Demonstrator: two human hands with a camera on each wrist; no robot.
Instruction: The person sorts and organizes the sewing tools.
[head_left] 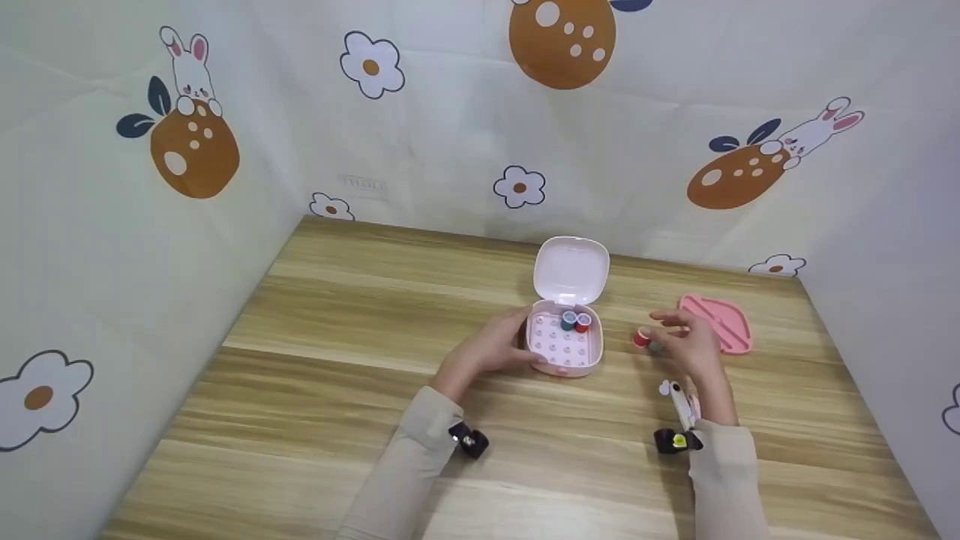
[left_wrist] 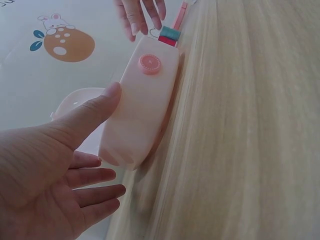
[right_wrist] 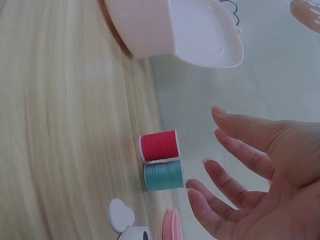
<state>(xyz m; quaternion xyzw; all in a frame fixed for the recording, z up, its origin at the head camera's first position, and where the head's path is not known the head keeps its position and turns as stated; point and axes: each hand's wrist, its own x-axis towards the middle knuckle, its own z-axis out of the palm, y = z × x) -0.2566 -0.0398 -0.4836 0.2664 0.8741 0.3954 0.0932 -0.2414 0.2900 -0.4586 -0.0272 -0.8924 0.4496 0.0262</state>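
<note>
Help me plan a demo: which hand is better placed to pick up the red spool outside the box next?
Probably the right hand: empty and close to that red spool, while the left hand touches the box.

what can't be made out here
Head: part of the loose teal spool, behind the right hand.
Left wrist: inside of the pink box, behind its wall; marks on its clasp, too small.
Right wrist: rest of the white object and pink tray, cut off by the bottom edge.

Faint unreadable lettering [head_left: 363, 184] on backdrop [head_left: 450, 135].
</note>
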